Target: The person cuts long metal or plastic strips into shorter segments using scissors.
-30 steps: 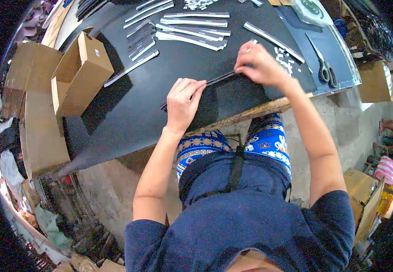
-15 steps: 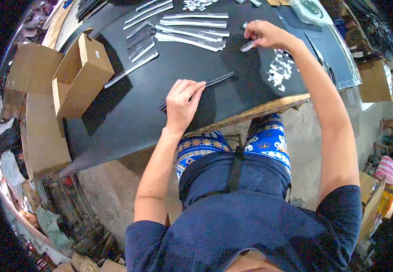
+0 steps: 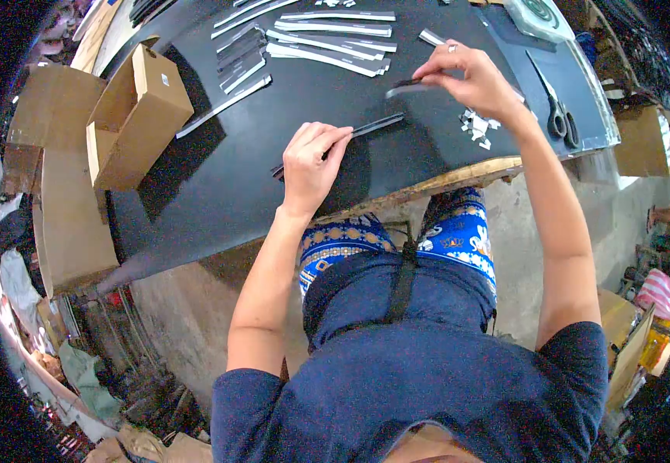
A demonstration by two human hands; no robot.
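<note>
My left hand is closed in a pinch on a thin dark strip, which lies low over the black tabletop and sticks out on both sides of the fingers. To its right, my right hand pinches a short dark-and-pale strip piece, its free end pointing left, apart from the long strip. A pale short piece lies just beyond the right hand. Small white cut pieces are piled under the right wrist, partly hidden by it.
Black-and-white strips lie in rows at the back of the black table. Scissors rest at the right, near a plastic-wrapped coil. An open cardboard box stands on the left. The worn wooden table edge runs before my legs.
My right hand has moved left and toward me, bringing a short strip piece nearer the long strip. My left hand keeps its pinch almost in place. The scissors show more fully.
</note>
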